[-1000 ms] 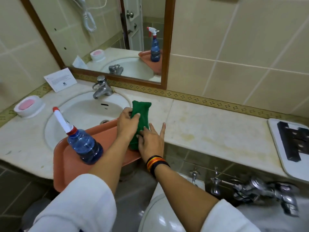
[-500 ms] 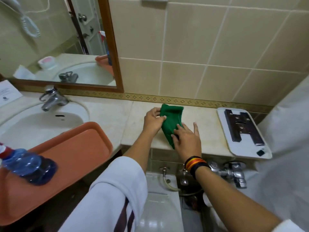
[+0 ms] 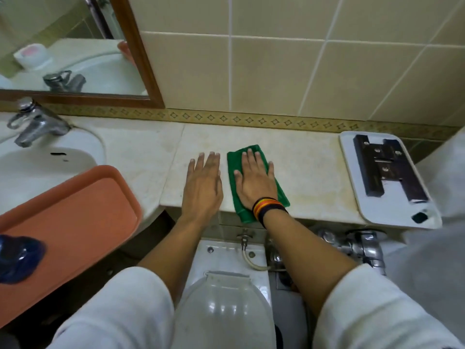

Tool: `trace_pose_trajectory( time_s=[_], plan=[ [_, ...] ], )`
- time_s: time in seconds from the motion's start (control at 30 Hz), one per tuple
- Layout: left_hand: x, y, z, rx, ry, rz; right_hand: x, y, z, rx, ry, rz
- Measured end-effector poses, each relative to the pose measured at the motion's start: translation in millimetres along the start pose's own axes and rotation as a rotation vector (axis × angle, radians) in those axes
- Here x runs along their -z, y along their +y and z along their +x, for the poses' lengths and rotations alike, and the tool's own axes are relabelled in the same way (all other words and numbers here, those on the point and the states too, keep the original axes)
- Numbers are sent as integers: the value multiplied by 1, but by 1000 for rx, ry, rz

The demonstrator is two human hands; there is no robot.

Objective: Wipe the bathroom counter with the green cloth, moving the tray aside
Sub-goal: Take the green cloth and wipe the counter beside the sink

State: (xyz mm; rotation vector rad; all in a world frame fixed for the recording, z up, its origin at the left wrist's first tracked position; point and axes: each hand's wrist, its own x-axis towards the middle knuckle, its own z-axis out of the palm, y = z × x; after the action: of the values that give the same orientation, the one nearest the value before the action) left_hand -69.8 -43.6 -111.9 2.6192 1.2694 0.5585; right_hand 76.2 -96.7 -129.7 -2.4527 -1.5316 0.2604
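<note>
Green cloth [image 3: 256, 182] lies flat on the pale stone counter [image 3: 309, 167], on the stretch above the toilet, its near corner hanging just over the front edge. The right hand [image 3: 254, 181] presses on it with open palm and fingers spread, gripping nothing; the left hand [image 3: 202, 183] rests flat and empty on the bare counter just beside the cloth. To wipe well from here, I judge the palm should keep even pressure and sweep in overlapping passes from the back border toward the front edge, working right toward the white tray [image 3: 392, 197] with its dark holder, which will likely need shifting to reach the stone beneath. The orange tray [image 3: 75, 210] with the blue spray bottle [image 3: 17, 258] sits over the basin [image 3: 37, 162] at left. Compared with half a second ago, the cloth is no longer bunched between both hands but spread out, and the left hand has let go of it.
</note>
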Motion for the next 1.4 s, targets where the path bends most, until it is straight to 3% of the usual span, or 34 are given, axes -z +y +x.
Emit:
trace_pose_trajectory(
  time_s=[0.27, 0.43, 0.77, 0.87, 1.0, 1.13, 1.3, 1.4],
  plan=[
    [-39, 61, 25, -191, -213, -3, 23, 96, -114, -390, 120, -105],
    [-64, 67, 28, -164, -240, -33, 27, 110, -68, -542, 173, -38],
    [-72, 63, 33, -169, -236, -49, 46, 157, 79, -484, 155, -36],
    [-73, 64, 31, -173, -231, -50, 50, 144, 54, -345, 118, -25],
    [-69, 66, 32, -168, -237, -41, 41, 113, -50, -196, 102, 24],
    [-68, 68, 32, -172, -231, -50, 37, 127, -65, -272, 151, 19],
    [-74, 66, 32, -168, -206, -91, 47, 156, 43, -480, 208, -22],
    [-77, 66, 33, -171, -192, -102, 43, 135, 91, -554, 225, -18]
  ],
)
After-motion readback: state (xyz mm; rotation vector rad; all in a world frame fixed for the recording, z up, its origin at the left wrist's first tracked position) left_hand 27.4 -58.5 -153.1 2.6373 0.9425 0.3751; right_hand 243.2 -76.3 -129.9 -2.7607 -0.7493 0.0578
